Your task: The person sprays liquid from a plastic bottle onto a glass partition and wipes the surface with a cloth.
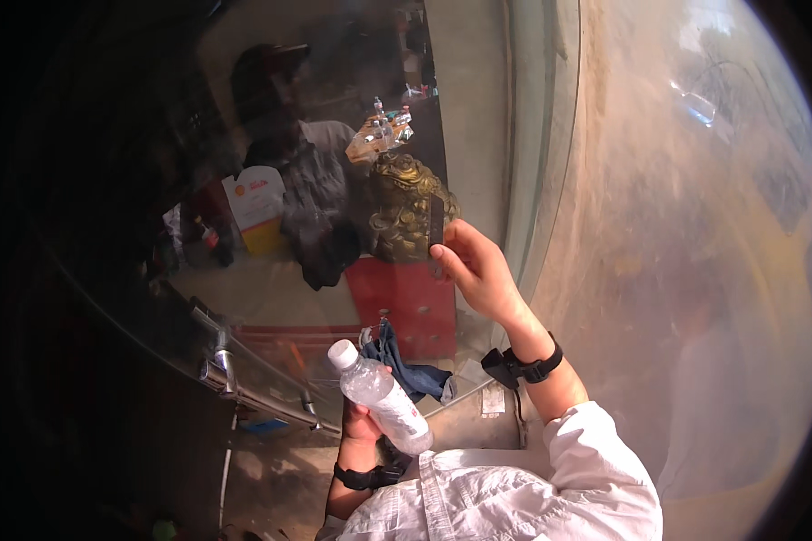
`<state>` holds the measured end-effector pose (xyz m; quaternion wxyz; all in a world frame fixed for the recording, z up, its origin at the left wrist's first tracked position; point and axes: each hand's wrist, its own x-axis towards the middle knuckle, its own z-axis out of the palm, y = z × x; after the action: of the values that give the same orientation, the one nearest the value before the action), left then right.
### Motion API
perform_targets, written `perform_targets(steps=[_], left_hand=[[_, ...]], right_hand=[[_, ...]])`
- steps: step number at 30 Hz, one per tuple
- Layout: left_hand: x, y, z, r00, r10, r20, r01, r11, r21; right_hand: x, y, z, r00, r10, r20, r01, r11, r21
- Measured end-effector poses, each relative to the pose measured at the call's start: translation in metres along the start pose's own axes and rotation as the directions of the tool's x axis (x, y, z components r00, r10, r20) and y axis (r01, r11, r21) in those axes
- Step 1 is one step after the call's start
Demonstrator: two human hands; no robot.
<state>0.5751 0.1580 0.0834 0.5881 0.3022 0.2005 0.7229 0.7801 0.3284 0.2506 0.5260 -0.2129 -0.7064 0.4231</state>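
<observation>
Clear plastic water bottle (pixel 383 397), white cap on, sits gripped in the left hand (pixel 363 424) low by the chest, while the right hand (pixel 478 270) pinches a small dark blade-like scraper (pixel 437 225) against the smeared glass pane (pixel 532 180), which looks largely uncleaned.

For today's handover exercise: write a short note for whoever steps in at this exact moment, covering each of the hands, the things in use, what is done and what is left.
Left hand: grips a clear plastic bottle, white cap on, held low and tilted.
Right hand: raised, pinching a small dark flat blade-like tool against the glass pane.
Behind the glass: a golden figurine on a red stand.
Done: cannot tell from the pane.
Left: the glass looks hazy with smears.
</observation>
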Motion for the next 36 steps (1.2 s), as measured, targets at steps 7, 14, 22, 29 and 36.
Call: perform_targets(steps=[7,14,22,29,36], left_hand=[[0.026,0.002,0.046,0.999,0.049,0.006,-0.049,0.995,0.089],[0.039,-0.007,0.06,0.996,-0.011,0.085,0.004,0.996,0.087],[0.038,0.0,0.081,0.977,-0.099,0.19,0.065,0.982,0.177],[0.036,0.001,0.073,0.992,0.12,-0.039,-0.12,0.993,0.017],[0.049,0.001,0.077,0.852,0.451,-0.266,-0.397,0.887,0.235]], right_hand=[[-0.081,0.019,0.039,0.997,-0.012,0.071,0.019,0.995,-0.1],[-0.077,-0.001,0.015,0.966,-0.099,0.237,0.226,0.765,-0.603],[-0.076,0.005,0.011,0.941,-0.092,0.327,0.283,0.744,-0.605],[-0.101,0.022,0.016,0.951,-0.186,-0.245,0.122,0.959,-0.254],[-0.143,0.045,0.068,0.985,0.141,-0.097,-0.133,0.987,0.089]])
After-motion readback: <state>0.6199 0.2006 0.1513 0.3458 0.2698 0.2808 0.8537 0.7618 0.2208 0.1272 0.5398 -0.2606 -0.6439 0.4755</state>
